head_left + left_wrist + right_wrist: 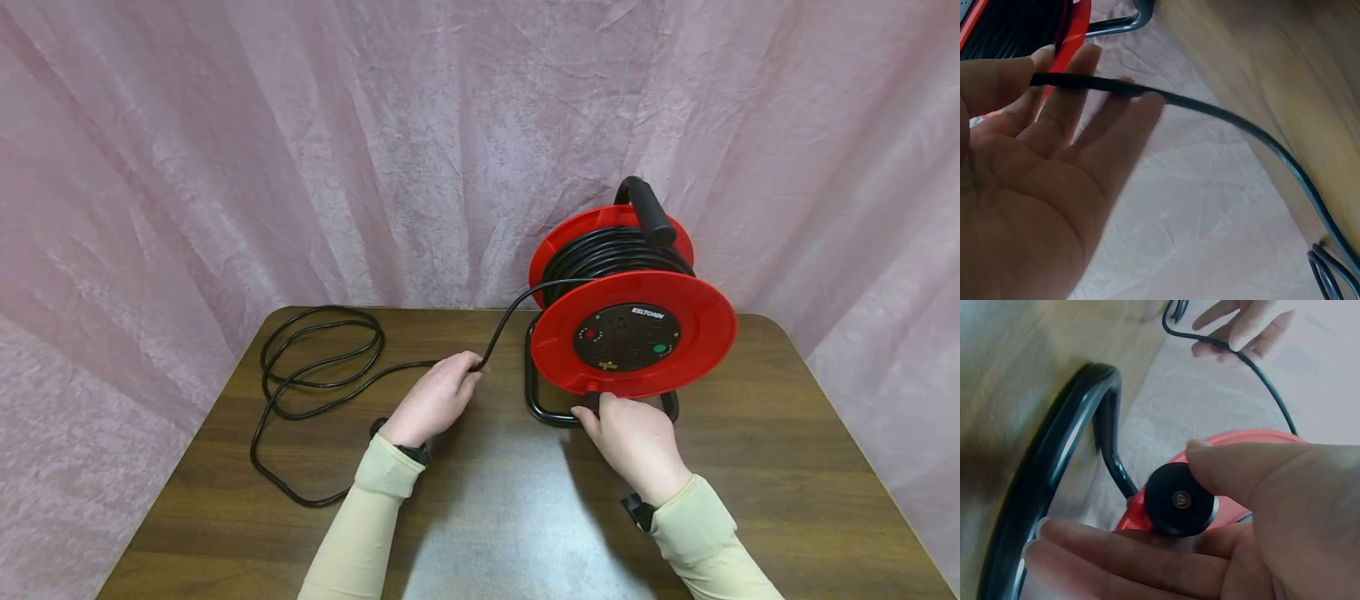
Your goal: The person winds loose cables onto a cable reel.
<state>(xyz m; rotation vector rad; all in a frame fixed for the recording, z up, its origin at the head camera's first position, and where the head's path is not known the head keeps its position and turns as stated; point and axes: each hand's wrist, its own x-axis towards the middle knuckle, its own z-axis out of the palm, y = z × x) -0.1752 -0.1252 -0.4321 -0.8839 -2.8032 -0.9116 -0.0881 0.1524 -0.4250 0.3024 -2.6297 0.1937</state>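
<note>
A red cable reel (708, 333) with black cable (592, 254) wound on its drum stands on a black tube frame (531, 387), right of the table's middle. Low on the reel's front disc, my right hand (637, 437) pinches the black winding knob (1179, 499) between thumb and fingers. My left hand (437, 396) pinches the free run of cable (1222, 114) between thumb and fingers, left of the reel. From that hand the cable rises to the drum in the head view.
Loose loops of the same cable lie on the left of the wooden table (480, 517). A black carrying handle (651, 212) tops the reel frame. Behind the table hangs a pink curtain (390, 150).
</note>
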